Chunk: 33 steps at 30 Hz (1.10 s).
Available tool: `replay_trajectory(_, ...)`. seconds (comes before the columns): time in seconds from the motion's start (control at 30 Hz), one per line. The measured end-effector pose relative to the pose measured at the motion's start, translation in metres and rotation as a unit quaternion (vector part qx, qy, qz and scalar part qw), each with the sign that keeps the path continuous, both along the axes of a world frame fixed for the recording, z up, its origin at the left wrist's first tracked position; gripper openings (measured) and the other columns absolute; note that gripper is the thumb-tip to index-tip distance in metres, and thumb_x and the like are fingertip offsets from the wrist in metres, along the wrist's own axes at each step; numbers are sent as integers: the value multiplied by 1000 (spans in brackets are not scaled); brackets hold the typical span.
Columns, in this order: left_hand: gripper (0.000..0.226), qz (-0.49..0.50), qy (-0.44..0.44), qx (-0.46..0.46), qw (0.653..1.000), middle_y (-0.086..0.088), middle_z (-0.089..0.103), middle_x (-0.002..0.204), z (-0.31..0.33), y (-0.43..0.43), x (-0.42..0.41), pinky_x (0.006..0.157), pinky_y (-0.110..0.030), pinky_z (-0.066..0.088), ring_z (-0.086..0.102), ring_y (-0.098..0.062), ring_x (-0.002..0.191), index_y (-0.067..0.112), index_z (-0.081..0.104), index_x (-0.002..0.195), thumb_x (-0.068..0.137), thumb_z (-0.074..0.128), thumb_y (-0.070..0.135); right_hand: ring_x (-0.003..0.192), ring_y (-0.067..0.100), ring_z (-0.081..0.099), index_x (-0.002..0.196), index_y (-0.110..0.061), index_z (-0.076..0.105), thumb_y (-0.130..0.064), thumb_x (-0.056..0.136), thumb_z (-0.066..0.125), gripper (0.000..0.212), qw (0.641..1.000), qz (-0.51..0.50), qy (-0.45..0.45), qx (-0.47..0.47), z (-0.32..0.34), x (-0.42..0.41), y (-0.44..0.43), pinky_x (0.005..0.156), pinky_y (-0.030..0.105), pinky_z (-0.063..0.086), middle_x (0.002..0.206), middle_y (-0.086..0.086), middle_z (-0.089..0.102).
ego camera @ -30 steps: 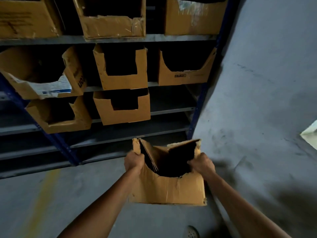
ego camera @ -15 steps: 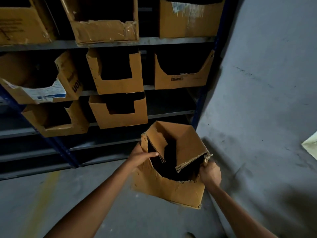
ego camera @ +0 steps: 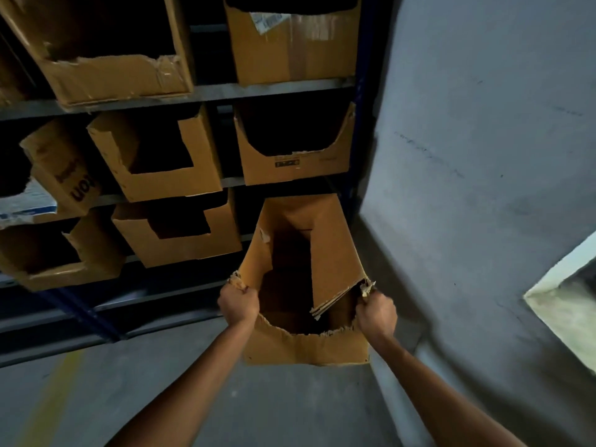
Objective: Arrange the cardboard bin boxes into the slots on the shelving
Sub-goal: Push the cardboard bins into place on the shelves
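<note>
The grey wall [ego camera: 483, 140] fills the view from one to five o'clock. The shelving [ego camera: 274, 87], with a blue post [ego camera: 361, 140] at its wall end, takes up nine to twelve o'clock. The concrete floor [ego camera: 290, 411] lies at six o'clock, with a faint yellow line [ego camera: 54, 398] at seven.

Seven cardboard bin boxes sit on the shelving. At the top are a torn box [ego camera: 113, 79] at eleven and a tall box [ego camera: 290, 50] at twelve. In the middle row are a printed box [ego camera: 64, 175], a cut-out box [ego camera: 167, 179] and a scooped box [ego camera: 290, 169]. Below these are a notched box [ego camera: 180, 246] and a low box [ego camera: 64, 272] at nine.

The held box [ego camera: 306, 348] is at the centre, tilted open towards the camera, with a ragged front edge. Its far end reaches the dark gap under the scooped box, at three o'clock of the notched box. Whether it rests on a shelf cannot be told.

Both hands are clenched on the box's torn top corners, the left hand [ego camera: 238, 306] at its nine o'clock and the right hand [ego camera: 375, 312] at its three.
</note>
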<state>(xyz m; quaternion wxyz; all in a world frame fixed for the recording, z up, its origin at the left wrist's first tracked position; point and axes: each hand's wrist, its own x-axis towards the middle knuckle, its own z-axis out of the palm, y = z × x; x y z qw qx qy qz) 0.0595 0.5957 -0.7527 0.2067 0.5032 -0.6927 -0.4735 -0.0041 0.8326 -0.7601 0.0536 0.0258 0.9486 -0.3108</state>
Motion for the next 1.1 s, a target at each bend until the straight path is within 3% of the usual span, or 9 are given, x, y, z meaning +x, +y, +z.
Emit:
replay_trajectory(0.27,8,25,28,-10,999,-24,67,92,6,18,-33,66,-34,45,65,-38,86,-7,63,88,82,62,-2,61,30,56,68,-6,51,-7,87,56,20,1000,9,7,-12,-9,-58,7,59,36,47,66,10,55)
replay_trajectory(0.47,9,50,59,-16,997,-23,67,84,-3,15,-53,63,-33,46,66,-37,78,-10,66,87,82,62,-2,69,40,64,63,-5,52,-11,86,60,26,999,8,15,-42,-22,-86,-1,59,36,44,71,23,63)
replay_trajectory(0.63,8,51,116,-19,992,-11,61,68,-12,36,-66,50,-23,40,63,-30,64,-2,65,78,82,62,-9,61,45,64,61,13,61,-24,79,51,42,997,-2,58,-53,-28,-110,4,58,41,49,65,32,63)
replay_trajectory(0.7,8,65,134,-5,989,-8,60,67,-22,47,-64,45,-12,40,59,-23,60,-4,66,82,84,61,-11,60,45,64,61,13,62,-32,74,44,51,997,10,72,-35,-38,-117,12,58,42,50,64,32,62)
replay_trajectory(0.77,9,70,157,11,985,-6,60,66,-33,52,-60,45,-10,42,58,-20,59,-4,66,82,85,61,-11,50,42,61,55,12,61,-42,72,34,63,995,14,91,-46,-53,-122,19,53,39,49,55,29,60)
replay_trajectory(0.9,41,52,153,19,987,-1,53,55,-55,40,-64,44,-23,40,50,-17,50,15,52,58,83,58,-17,29,29,51,40,6,53,-30,73,45,50,992,11,102,-78,-67,-120,9,44,24,32,37,19,50)
replay_trajectory(0.97,40,51,143,22,988,-4,56,59,-62,23,-78,54,-33,48,54,-21,55,14,53,60,84,61,-17,40,31,58,47,9,57,-22,78,53,44,994,-5,71,-83,-69,-127,-8,50,27,32,45,22,55)
replay_trajectory(1.03,10,28,129,38,991,-19,65,80,-75,4,-96,72,-49,54,63,-33,74,-1,62,82,86,63,-9,71,37,66,73,17,65,-20,90,56,42,995,-38,9,-88,-83,-145,-25,64,35,39,72,30,65)
replay_trajectory(1.1,30,-7,106,91,990,-26,66,107,-87,-9,-111,82,-49,54,64,-40,97,-6,60,116,88,67,2,95,40,65,99,18,64,-27,92,56,46,987,-87,-45,-124,-96,-162,-40,80,42,45,97,31,66)
